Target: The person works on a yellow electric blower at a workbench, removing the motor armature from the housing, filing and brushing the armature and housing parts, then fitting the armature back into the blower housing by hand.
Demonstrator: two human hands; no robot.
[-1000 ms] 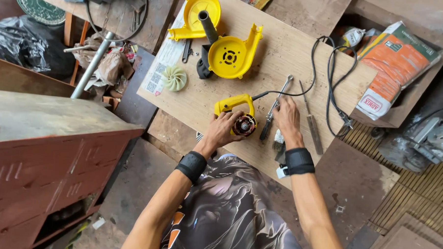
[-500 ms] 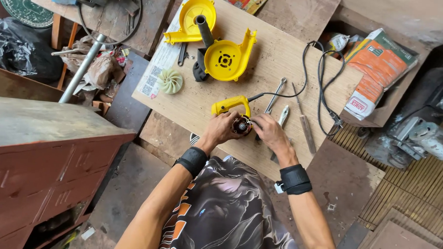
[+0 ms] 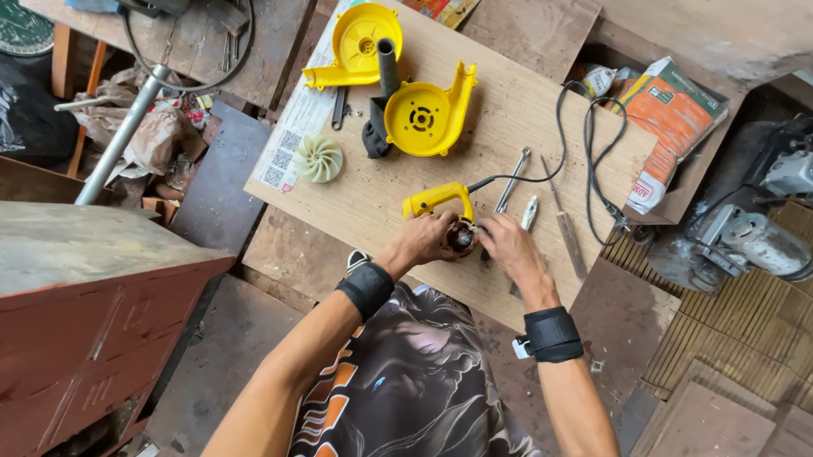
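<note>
On a plywood board [image 3: 519,106] lies a small motor unit with a yellow handle [image 3: 436,201] and a black cord. My left hand [image 3: 421,238] grips the dark round motor [image 3: 461,237] at the handle's end. My right hand [image 3: 507,245] touches the same motor from the right, fingers curled against it. Just past my right hand lie a metal wrench [image 3: 510,180] and pliers [image 3: 528,212]. Both wrists wear black bands.
Two yellow blower housing halves [image 3: 426,115] [image 3: 359,45] and a pale fan impeller [image 3: 318,158] lie at the board's far left. An orange packet [image 3: 676,121] sits at the right corner. A red metal cabinet [image 3: 69,334] stands left, power tools [image 3: 757,241] right.
My right hand has left the tools on the board and moved left onto the motor. My left hand kept its hold on the motor.
</note>
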